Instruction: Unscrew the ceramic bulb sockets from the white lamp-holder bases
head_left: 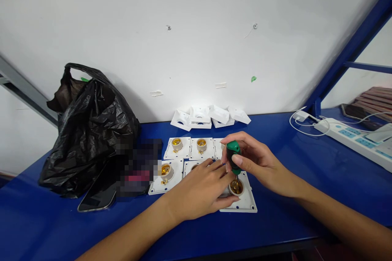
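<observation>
Right hand (260, 165): you grasp the screwdriver (233, 147) by its green and black handle, thumb on the near side, fingers curled around the far side.
Left hand (206, 189): your thumb rests at the near edge of the round socket (237, 188), your index finger beyond it; how firmly you pinch it, one cannot tell.
Screwdriver: it stands nearly upright, its shaft pointing down into the brass-lined socket.
Socket: it sits on a square white plate (246, 203), flat on the blue table (275, 230) right in front of you.
Other plates: two fully visible plates with sockets (201, 144) lie side by side beyond your left hand, a third partly behind your right; nearer, another plate (174, 183) lies left of one mostly covered by your left hand.
White covers (219, 114): they are heaped against the wall (196, 57).
Left side: a black plastic bag (101, 130) stands behind a dark phone (98, 193), beside a blurred-out object.
Right side: a white power strip (352, 136) lies by the blue frame (317, 106).
</observation>
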A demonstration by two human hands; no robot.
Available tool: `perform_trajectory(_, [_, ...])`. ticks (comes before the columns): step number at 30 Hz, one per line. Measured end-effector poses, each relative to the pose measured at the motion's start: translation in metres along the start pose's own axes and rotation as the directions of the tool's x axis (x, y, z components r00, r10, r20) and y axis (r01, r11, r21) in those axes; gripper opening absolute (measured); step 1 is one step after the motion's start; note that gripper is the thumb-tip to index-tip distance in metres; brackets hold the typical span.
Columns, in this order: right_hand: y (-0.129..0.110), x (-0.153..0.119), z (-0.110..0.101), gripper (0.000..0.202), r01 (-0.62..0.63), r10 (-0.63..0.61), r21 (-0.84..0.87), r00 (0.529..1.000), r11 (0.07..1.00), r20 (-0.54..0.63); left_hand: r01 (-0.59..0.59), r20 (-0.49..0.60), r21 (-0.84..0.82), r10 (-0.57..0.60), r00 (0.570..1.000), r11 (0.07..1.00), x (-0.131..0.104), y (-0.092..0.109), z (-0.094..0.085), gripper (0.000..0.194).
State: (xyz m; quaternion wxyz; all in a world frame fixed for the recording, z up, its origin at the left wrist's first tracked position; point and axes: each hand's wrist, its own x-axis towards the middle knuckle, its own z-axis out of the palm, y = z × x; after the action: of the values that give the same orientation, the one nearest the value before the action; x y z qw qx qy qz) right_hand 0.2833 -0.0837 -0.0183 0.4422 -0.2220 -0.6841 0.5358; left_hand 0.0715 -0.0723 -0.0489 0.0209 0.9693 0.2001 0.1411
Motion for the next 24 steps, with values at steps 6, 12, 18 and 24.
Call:
perform_trajectory(6, [0.0004, -0.0001, 0.0001, 0.027, 0.006, -0.006, -0.002, 1.000, 1.000, 0.004, 0.002, 0.006, 0.006, -0.002, 1.000, 1.000, 0.0002, 0.0004, -0.0002, 0.028])
perform_trajectory(12, [-0.0004, 0.0005, 0.0005, 0.026, 0.010, -0.010, -0.017, 1.000, 1.000, -0.001, 0.005, 0.004, -0.010, -0.005, 1.000, 1.000, -0.0008, 0.0005, 0.0002, 0.027])
perform_trajectory(18, [-0.0007, -0.0010, 0.0005, 0.027, 0.009, -0.009, -0.019, 1.000, 1.000, -0.003, 0.003, 0.011, -0.013, -0.003, 1.000, 1.000, -0.0005, -0.0002, -0.0002, 0.028])
perform_trajectory(24, [0.0001, -0.0004, 0.0022, 0.027, 0.007, -0.007, -0.036, 1.000, 0.999, 0.001, 0.007, 0.000, -0.019, -0.007, 1.000, 1.000, -0.0008, -0.0003, 0.0019, 0.028])
